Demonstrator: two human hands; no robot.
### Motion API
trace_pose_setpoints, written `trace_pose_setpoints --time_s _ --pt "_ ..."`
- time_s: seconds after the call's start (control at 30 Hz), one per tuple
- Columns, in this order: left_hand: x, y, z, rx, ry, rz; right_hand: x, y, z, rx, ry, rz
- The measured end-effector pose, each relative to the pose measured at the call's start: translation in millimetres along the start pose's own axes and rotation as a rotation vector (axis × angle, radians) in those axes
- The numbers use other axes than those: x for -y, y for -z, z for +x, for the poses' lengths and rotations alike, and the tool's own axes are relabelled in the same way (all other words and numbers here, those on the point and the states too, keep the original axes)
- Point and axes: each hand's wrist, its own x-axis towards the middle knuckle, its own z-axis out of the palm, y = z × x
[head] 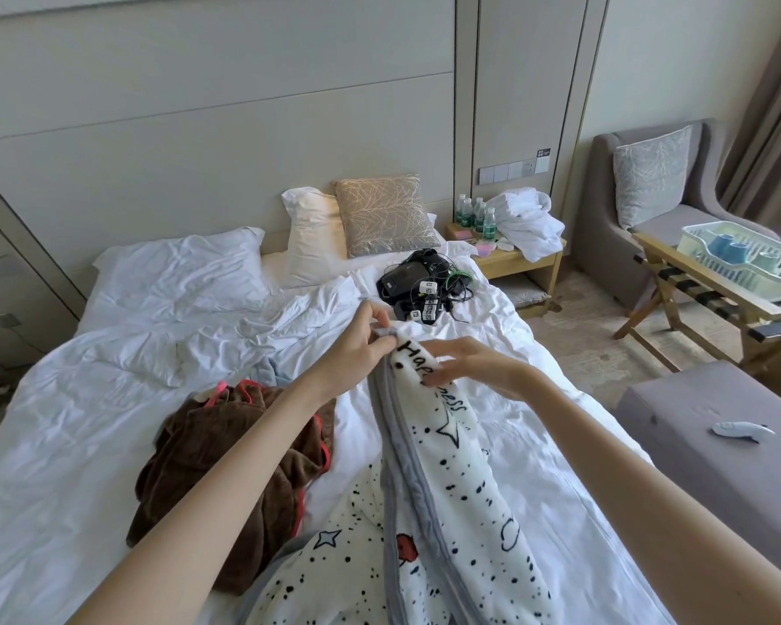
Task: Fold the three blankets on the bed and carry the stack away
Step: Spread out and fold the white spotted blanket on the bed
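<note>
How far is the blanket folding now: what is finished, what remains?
Nothing looks folded yet; no stack shows. In hand: left hand and right hand hold the raised edge of the white blanket. Remaining: finish it, fold the brown blanket lying crumpled on the bed, find the third, stack, carry away.

Two arms show, both bare along all that is in view. The left arm runs in from 7 o'clock, the right arm from 5 o'clock; each is slim, narrowing to the wrist. The left hand and right hand have long, thin fingers. One right fingertip looks dark, perhaps polish; it is too small to tell.
</note>
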Motion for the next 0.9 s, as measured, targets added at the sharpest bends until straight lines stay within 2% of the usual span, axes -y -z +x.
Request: trace_pose_setpoints --time_s 0.13,0.2,0.43,0.57,0.77,0.9 --pt "-2.4 9.3 -5.2 -0.042 0.002 -0.042 -15.5 -19.3 23.1 0.0 -0.119 -0.207" --pt "-3.1 16.9 -10.0 -0.085 0.004 -0.038 -26.3 -31.6 35.6 -0.024 -0.114 -0.311" --pt "27.6 49.5 -33.1 -0.262 0.058 0.012 -52.1 -56.0 65.5 -0.357 0.017 -0.329" --pt "46.3 70.4 -48.6 -0.356 0.091 -0.01 -57.5 -52.4 73.5 -0.301 0.068 -0.545" --pt "49.6 97.5 -58.1 -0.546 0.082 -0.094 -99.1 -63.4 70.8 -0.12 -0.2 -0.78" --pt "64.7 107.3 -62.7 -0.661 0.135 -0.093 -114.4 -56.0 56.6 -0.215 -0.147 -0.821"
